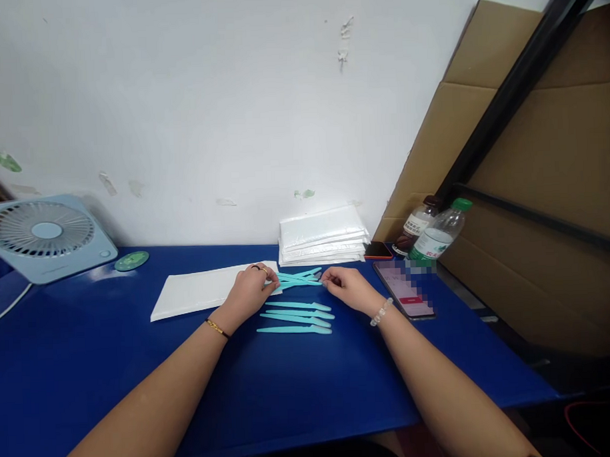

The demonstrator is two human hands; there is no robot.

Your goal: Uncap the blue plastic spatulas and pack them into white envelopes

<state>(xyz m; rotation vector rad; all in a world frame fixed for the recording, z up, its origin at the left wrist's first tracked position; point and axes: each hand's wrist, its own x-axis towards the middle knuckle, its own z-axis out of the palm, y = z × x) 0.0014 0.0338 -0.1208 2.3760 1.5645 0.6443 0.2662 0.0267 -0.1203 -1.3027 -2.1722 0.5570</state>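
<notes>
Grip of the left hand (250,290): thumb and fingertips together, pinching the left end of the crossed turquoise sticks (299,279); right hand (352,289) has its fingertips bunched at the opposite end, touching or nearly so, can't tell if it's actually pinching. Sticks sit between the two hands, long axes roughly side to side across the person, a few angled over each other, so each hand meets them end-on. Left hand looks to have the firmer hold; both are about equally near. Just on the person's side of the pile, a row of turquoise sticks (294,329) lies flat on the blue tabletop (290,382), also side to side, roughly parallel, wider ends to the right, below both hands and untouched. White padded envelope (187,294) lies flat to the left, its right end at the left hand and beside the crossed pile. Stack of white envelopes (322,236) behind the pile, near the wall (205,112). Off right: lit phone (404,292), second phone (378,250) beside the stack, dark-capped bottle (416,228) and green-capped bottle (435,238) together, cardboard (489,49) behind. Far left: blue fan (47,231), green disc (132,261) next to it.
</notes>
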